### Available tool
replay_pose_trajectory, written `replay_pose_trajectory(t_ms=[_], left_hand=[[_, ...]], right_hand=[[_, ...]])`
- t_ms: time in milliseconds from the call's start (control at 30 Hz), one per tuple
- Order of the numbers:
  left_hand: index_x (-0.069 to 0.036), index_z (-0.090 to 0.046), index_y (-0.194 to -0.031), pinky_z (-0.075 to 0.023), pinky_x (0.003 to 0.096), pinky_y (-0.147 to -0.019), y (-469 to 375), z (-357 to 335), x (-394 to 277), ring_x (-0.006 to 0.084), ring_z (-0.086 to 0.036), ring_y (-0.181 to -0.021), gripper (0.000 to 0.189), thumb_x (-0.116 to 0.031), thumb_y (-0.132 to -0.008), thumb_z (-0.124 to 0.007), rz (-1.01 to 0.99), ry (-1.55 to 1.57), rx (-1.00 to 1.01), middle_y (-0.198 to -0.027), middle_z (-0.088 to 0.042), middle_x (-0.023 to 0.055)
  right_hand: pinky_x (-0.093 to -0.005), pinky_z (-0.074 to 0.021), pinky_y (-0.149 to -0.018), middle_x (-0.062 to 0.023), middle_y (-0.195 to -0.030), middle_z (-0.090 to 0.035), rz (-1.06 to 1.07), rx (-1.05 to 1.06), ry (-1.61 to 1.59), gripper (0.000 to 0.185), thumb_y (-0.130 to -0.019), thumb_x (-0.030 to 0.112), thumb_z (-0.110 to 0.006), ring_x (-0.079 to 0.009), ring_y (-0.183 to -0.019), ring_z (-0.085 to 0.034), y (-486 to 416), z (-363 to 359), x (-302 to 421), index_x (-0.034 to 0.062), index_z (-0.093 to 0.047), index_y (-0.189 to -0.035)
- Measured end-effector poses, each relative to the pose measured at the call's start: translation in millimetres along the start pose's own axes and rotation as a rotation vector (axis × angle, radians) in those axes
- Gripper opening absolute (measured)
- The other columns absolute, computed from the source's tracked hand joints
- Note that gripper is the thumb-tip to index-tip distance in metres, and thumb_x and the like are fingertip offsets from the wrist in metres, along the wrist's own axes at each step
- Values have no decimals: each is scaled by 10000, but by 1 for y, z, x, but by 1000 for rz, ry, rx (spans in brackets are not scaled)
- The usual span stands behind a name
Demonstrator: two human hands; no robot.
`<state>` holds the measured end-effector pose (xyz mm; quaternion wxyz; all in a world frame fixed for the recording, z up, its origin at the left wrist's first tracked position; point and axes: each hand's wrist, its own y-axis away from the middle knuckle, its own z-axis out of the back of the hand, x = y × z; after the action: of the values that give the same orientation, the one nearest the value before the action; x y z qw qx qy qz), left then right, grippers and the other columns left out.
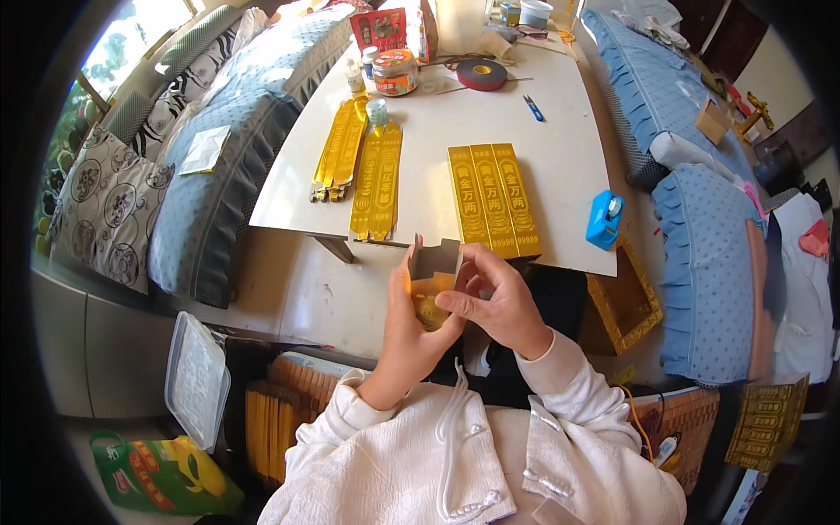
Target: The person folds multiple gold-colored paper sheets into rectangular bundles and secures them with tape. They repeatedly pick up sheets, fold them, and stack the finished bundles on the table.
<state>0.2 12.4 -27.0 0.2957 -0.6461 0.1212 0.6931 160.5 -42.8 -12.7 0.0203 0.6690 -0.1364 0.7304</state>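
Near the table's front edge, my left hand and my right hand hold a gold cardboard box between them. Its grey inner flaps stand up at the top end. My right thumb rests against its side. Beyond my hands, several gold boxes bearing writing lie side by side on the white table. To their left are flat gold cardboard pieces, with a small clear jar at their far end. Another pile of folded gold strips lies further left.
A blue tape dispenser sits at the table's right edge. Blue thread snips, a roll of tape and a plastic jar are further back. A gold-trimmed open box stands below right. Covered sofas flank the table.
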Motion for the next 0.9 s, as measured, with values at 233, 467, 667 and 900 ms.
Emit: replay_pose_trajectory(t_ms=[233,467,667,900], left_hand=[[-18,-398,-1582,-392,349,-1136,-7,31,-39,215,-497,-1349,647,-426,-1080,-406,354,574,129,-1504,-503,154],[-40,-461,-1544,-445,325,-1084,-7,26,-39,192,-556,-1296,588,-221,-996,-570,397,528,156,-1460,-551,132],[-27,-523,-1451,-459,331,-1081,-7,24,-30,189,-565,-1283,499,-93,-956,-529,392,619,143,-1438,-563,122],[-24,-566,-1348,-455,306,-1054,-2,16,-27,152,-532,-1258,374,-50,-976,-548,313,522,23,-1362,-578,75]], right_hand=[[-231,-538,-846,11,-1120,-577,-82,182,-169,578,-891,125,-836,-62,-965,-571,9,-3,-3,24,-566,-1392],[-253,-560,-822,-44,-1242,-574,-32,181,-163,604,-870,189,-855,-99,-945,-619,19,-7,-17,16,-578,-1378],[-241,-533,-834,-10,-1256,-543,27,215,-118,598,-913,215,-824,-84,-985,-544,19,-7,-4,63,-562,-1429],[-227,-503,-806,-29,-1281,-547,-20,95,-283,417,-959,97,-735,-68,-1014,-563,23,-17,-2,53,-568,-1338]])
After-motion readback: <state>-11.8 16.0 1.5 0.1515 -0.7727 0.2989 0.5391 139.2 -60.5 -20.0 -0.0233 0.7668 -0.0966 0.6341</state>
